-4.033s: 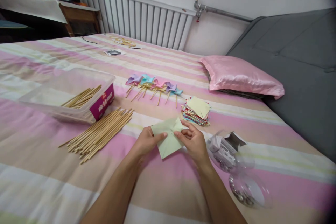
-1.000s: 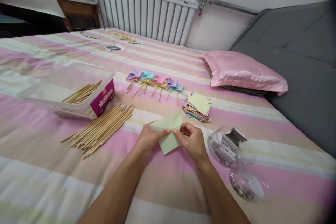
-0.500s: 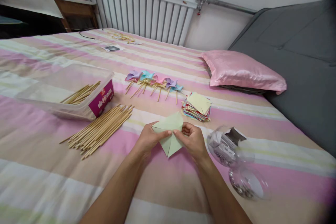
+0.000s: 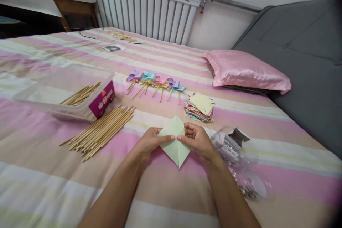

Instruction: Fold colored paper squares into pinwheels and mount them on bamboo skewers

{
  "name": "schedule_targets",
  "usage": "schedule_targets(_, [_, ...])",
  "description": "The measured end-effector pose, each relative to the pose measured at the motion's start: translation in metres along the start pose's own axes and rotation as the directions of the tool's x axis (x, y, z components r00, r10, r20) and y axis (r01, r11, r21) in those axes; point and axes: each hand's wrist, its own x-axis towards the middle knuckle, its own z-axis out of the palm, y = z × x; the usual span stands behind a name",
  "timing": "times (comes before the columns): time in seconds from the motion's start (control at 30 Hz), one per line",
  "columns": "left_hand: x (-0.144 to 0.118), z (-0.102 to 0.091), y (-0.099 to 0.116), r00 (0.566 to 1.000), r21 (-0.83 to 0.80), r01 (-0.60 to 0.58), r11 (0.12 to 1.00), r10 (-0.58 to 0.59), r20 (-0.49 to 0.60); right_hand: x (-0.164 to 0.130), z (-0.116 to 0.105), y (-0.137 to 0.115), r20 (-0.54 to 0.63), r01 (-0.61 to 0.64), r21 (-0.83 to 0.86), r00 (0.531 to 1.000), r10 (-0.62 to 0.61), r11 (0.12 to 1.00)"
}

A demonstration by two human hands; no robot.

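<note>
A pale green paper square (image 4: 175,151) with slits cut in from its corners is held up between both hands, one corner pointing down toward me. My left hand (image 4: 155,140) pinches its left side, thumb on top near the centre and fingers behind. On the other side my right hand (image 4: 196,138) grips it the same way, its thumb close to the left one. Just beyond, a stack of cut paper squares (image 4: 200,107) lies on the bed. Finished paper pinwheels (image 4: 160,82) on sticks rest in a row behind the hands.
Wooden sticks (image 4: 103,131) lie in a pile at left, beside a clear plastic box (image 4: 64,110) with more sticks. At right are a clear container with small boxes (image 4: 229,146) and one with small metal pieces (image 4: 249,187). A pink pillow (image 4: 248,69) sits farther back.
The green paper has turned slightly in my hands, its lower corner swinging to the right and a little nearer me. Both hands still hold it, thumbs near the centre.
</note>
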Motion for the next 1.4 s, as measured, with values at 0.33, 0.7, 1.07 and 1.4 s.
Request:
schedule_targets(0.33, [0.003, -0.001, -0.002, 0.993, -0.017, -0.024, 1.0, 0.021, -0.117, 0.003, 0.006, 0.001, -0.067, 0.114, -0.123, 0.99, -0.123, 0.986])
schedule_targets(0.7, [0.008, -0.01, 0.002, 0.929, -0.255, -0.2, 0.946, 0.101, -0.356, 0.0, -0.006, -0.003, -0.154, 0.346, -0.25, 0.908, -0.391, 0.904])
schedule_targets(1.07, [0.004, -0.004, 0.005, 0.971, -0.22, -0.091, 0.971, 0.038, -0.237, -0.003, 0.001, -0.006, 0.094, 0.29, -0.281, 0.957, -0.274, 0.915])
schedule_targets(1.4, [0.006, 0.002, -0.003, 0.934, -0.055, -0.139, 0.989, 0.112, -0.339, -0.003, 0.008, -0.008, -0.031, 0.211, -0.288, 0.973, -0.23, 0.934])
